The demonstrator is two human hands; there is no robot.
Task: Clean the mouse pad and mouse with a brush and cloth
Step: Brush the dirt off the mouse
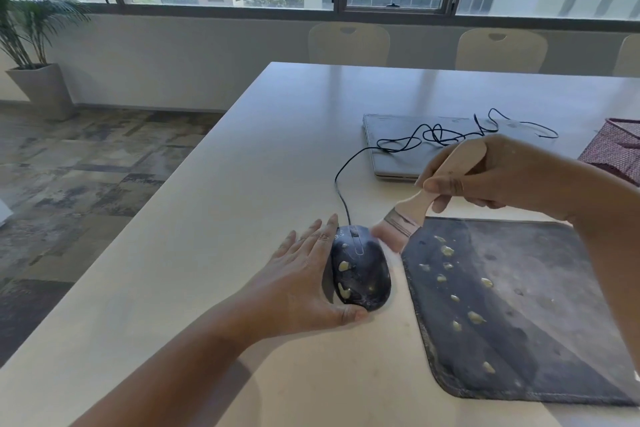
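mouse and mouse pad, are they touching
Apart. The head view shows a strip of bare table between the mouse and the left edge of the mouse pad.

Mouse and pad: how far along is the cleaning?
Nothing looks finished. In hand: the right hand holds the brush, bristles at the mouse, which the left hand steadies; pale blobs remain on it. Left: the pad, spotted and dusty, and wiping with the cloth, lying untouched.

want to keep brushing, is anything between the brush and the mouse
Nothing visible. The brush bristles are already at the right side of the mouse, which the left hand steadies from its left.
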